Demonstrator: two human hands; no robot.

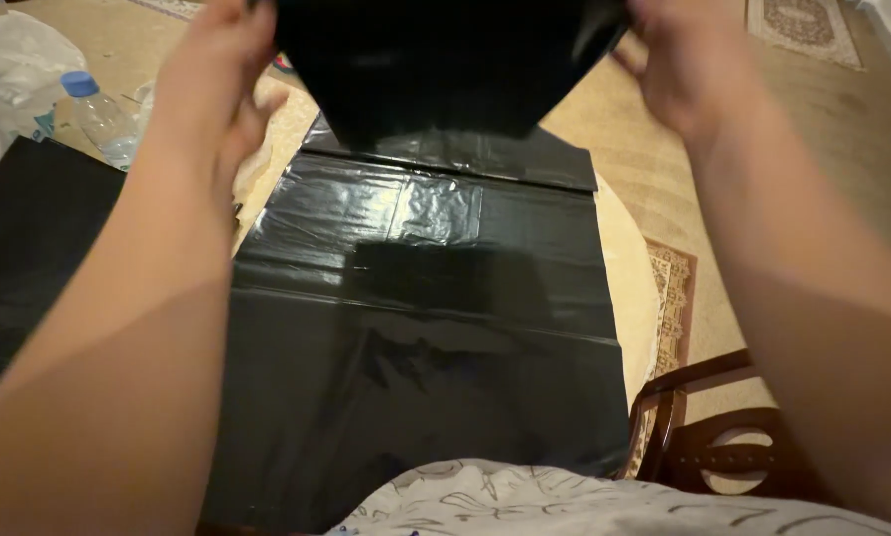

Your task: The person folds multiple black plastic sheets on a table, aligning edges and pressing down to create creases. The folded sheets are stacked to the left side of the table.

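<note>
While both hands lift it at frame top, black plastic sheet (436,69) hangs centre | L hand (212,84) fingers clamped on sheet's left edge | R hand (679,69) gripping right edge | water bottle (103,117) upper left | wooden chair (708,437) lower right

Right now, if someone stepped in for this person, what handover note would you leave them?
Left hand: gripping the left edge of the lifted black plastic bag.
Right hand: gripping its right edge, so the bag hangs between both hands above the table.
Black plastic sheet: spread flat, creased from folds, over the round table.
Also about: plastic water bottle far left, wooden chair lower right.
Done: one sheet lies flat.
Left: the raised bag is not yet laid down; whether it is folded or opened cannot be told.
</note>
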